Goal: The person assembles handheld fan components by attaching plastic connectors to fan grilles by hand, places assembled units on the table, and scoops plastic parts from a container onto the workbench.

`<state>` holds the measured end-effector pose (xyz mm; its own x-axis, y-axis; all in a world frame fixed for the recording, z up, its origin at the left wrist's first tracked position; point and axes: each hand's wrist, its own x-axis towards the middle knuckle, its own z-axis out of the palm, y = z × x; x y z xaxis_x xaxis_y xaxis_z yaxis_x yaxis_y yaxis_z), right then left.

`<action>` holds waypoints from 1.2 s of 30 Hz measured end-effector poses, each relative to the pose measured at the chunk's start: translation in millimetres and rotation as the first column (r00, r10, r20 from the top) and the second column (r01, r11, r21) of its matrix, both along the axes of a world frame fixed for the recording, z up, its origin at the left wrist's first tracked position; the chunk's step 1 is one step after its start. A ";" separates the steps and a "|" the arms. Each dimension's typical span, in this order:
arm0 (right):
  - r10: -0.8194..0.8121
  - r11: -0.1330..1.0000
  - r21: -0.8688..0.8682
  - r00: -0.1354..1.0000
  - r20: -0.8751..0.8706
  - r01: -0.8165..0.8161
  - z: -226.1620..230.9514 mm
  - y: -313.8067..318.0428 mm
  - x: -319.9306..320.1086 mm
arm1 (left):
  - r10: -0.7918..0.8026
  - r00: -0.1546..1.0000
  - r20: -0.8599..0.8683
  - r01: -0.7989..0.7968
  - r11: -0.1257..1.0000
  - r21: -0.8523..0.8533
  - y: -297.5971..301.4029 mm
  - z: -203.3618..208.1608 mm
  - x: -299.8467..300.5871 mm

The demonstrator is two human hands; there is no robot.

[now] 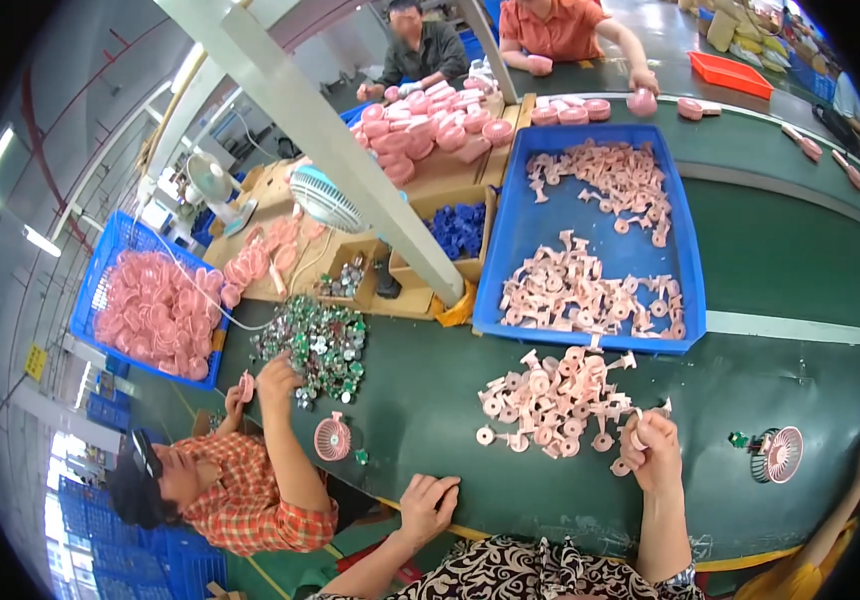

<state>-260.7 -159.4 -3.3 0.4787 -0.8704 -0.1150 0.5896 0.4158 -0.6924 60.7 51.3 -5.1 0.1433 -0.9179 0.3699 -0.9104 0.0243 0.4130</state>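
My left hand [429,508] rests at the table's near edge, its fingers loosely bent and lying on the surface, with nothing seen in them. My right hand [655,446] is closed in a pinch just right of a loose pile of small pale-pink plastic parts [550,405]. A piece of the same pale pink, a small stemmed part [666,406], shows at its fingertips; the rest is hidden by the fingers. The piled parts have round disc ends and short stems. Beyond the pile stands a large blue tray [692,270] holding two heaps of such parts.
Right of me lies a pink fan housing [777,455] with a green circuit board [739,439]. At left, a co-worker [240,490] reaches toward a heap of circuit boards [315,345], near a blue basket [90,295] of pink fan covers. A slanted post [320,130] crosses the view.
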 end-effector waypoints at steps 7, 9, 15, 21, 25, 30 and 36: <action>0.030 0.999 0.037 0.999 -0.027 -0.029 2.6 1.5 6.0 | 0.159 0.987 -0.040 -0.162 0.979 -0.124 0.5 -17.6 -9.8; 0.036 0.999 0.032 0.999 -0.025 -0.035 0.6 2.8 4.7 | 0.176 0.984 -0.022 -0.177 0.976 -0.124 1.9 -15.6 -9.5; 0.044 0.999 0.021 0.999 -0.002 -0.044 2.9 3.8 2.6 | 0.183 0.983 -0.032 -0.186 0.973 -0.133 1.7 -16.5 -13.2; 0.032 0.999 0.018 0.999 -0.010 -0.031 2.4 4.4 1.8 | 0.193 0.981 -0.019 -0.194 0.972 -0.134 1.3 -16.5 -14.5; 0.035 0.999 0.022 0.999 -0.018 -0.034 3.3 3.7 2.6 | 0.210 0.978 -0.021 -0.211 0.970 -0.124 -0.1 -16.4 -14.4; 0.030 1.000 0.012 0.999 -0.016 -0.029 5.6 5.3 2.1 | 0.220 0.975 -0.020 -0.221 0.967 -0.129 0.2 -16.3 -16.2; 0.032 0.999 0.006 0.999 -0.017 -0.032 6.1 5.3 2.4 | 0.229 0.973 -0.026 -0.231 0.964 -0.134 -1.7 -14.5 -16.9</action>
